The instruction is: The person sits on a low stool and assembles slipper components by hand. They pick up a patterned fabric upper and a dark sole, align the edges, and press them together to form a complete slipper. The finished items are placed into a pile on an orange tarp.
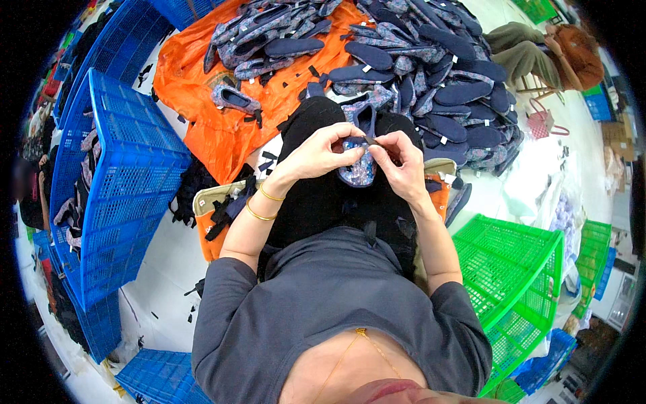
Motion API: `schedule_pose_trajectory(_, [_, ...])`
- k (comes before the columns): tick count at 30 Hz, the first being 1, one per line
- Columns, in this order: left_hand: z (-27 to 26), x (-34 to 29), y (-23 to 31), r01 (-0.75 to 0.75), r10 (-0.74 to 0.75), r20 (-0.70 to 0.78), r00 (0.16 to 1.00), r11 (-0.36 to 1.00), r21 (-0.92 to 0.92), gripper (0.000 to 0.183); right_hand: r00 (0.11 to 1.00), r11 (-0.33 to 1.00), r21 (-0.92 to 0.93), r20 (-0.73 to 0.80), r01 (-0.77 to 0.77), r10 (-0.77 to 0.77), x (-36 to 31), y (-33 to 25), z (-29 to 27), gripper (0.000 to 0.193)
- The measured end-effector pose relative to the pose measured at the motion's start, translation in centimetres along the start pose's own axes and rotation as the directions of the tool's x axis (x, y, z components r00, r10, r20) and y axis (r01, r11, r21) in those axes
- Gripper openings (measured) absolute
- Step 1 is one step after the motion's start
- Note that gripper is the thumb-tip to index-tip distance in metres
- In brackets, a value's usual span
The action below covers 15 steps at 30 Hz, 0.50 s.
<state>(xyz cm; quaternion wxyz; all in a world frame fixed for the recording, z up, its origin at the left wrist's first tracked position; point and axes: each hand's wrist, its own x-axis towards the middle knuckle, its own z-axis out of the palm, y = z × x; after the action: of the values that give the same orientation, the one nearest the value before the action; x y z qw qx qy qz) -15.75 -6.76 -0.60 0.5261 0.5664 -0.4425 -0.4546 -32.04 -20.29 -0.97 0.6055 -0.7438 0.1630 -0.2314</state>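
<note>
- Pale flooring (145, 286) spreads around the seated person, with an orange sheet (192, 131) laid out ahead and to the left.
- Blue crates (131, 155) stand along the left side; the nearest is tilted, and patterned pieces show inside it.
- Green crates (505, 259) stand at the right, near the person's right elbow.
- Ahead and to the right lies a large heap of slip-on shoes (464, 94), many with dark navy soles turned up.
- On the orange sheet rests a smaller heap of similar shoes (269, 34), and nearer to the person one single patterned shoe (235, 99) lies apart from it.
- Farther off at the upper right, another person (580, 57) sits on a chair, with a checked pink handbag (540, 124) near them.
- At the middle, a floral blue shoe (356, 172) sits between the person's knees, its rounded toe toward the body and its opening facing away.
- The left hand (326, 153) reaches the shoe from its left side, thumb and forefinger curved over the upper; I cannot tell whether their tips grip anything.
- The right hand (402, 160) pinches a thin dark strip (369, 140) at the shoe's upper, thumb and forefinger close together, its fingertips just beside those of the left.
- Two gold bracelets (260, 214) circle the left forearm.
</note>
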Motion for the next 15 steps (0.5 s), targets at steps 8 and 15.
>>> schedule_pose_trajectory(8, [0.6,0.5,1.0,-0.280,0.226,-0.246,0.942,0.937,-0.210,0.016,0.962,0.926,0.265,0.030,-0.271,0.272,-2.2,0.0,-1.8,0.031])
schedule_pose_trajectory(15, [4.4,-0.6,-0.8,-0.220,0.194,-0.121,0.973,0.644,-0.733,0.043,0.897,0.561,0.808,-0.099,-0.181,0.432,-1.7,0.6,-0.4,0.037])
